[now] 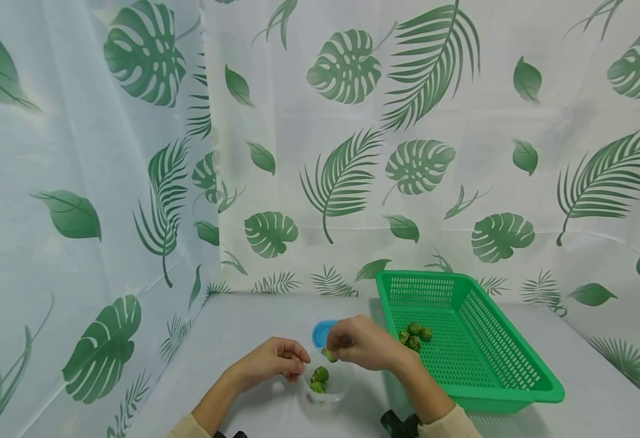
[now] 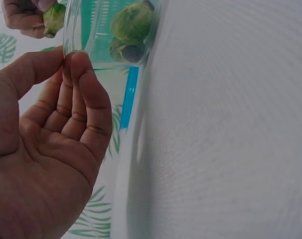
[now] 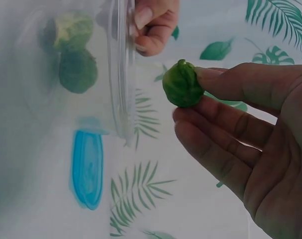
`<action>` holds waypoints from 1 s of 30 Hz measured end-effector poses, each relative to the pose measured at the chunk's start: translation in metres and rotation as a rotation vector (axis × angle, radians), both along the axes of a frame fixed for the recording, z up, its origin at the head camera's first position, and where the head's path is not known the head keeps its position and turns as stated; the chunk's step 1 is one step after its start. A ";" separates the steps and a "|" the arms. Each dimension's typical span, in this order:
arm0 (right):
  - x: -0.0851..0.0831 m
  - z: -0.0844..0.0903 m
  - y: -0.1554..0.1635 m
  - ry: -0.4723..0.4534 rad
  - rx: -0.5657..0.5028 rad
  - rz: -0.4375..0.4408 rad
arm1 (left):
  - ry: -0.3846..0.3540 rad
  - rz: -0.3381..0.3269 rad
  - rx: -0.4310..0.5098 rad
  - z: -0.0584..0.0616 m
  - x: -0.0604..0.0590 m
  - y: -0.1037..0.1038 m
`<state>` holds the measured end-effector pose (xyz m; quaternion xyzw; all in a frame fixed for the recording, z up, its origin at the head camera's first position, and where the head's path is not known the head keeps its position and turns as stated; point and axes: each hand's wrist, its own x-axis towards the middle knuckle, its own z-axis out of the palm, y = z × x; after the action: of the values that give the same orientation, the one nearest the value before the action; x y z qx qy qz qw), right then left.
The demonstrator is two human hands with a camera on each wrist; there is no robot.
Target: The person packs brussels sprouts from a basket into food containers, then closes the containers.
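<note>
A clear plastic container (image 1: 346, 389) stands on the table with two Brussels sprouts (image 1: 320, 375) lying inside. My left hand (image 1: 273, 363) pinches its rim (image 2: 71, 35) between thumb and fingertips, at the container's left side. Above the container, my right hand (image 1: 365, 344) holds another Brussels sprout (image 3: 182, 85) between thumb and fingers, apart from the container's wall. Part of that sprout is hidden by the fingers in the head view. Just behind the container lies a blue lid (image 1: 322, 332), partly covered by the right hand.
To the right, a large green perforated basket (image 1: 539, 392) holds several more Brussels sprouts (image 1: 414, 344) near its left side; the right forearm passes close to its front left corner. Leaf-printed white sheeting (image 1: 347, 182) rises behind and to the left of the table (image 1: 276, 310).
</note>
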<state>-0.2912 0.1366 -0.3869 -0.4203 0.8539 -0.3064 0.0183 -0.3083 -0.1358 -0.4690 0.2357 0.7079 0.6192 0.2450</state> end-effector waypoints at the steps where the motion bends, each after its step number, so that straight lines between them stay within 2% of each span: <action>1: 0.000 0.000 -0.001 -0.010 0.002 0.002 | -0.001 0.001 -0.001 0.000 0.000 0.000; 6: 0.001 -0.001 -0.003 -0.049 0.017 0.004 | -0.004 0.005 -0.005 0.001 0.000 0.000; 30: 0.004 -0.003 -0.007 -0.103 0.124 0.025 | -0.006 0.005 -0.012 0.000 0.000 0.000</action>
<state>-0.2876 0.1294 -0.3900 -0.4129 0.8638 -0.2738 0.0922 -0.3086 -0.1361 -0.4688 0.2305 0.7116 0.6161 0.2470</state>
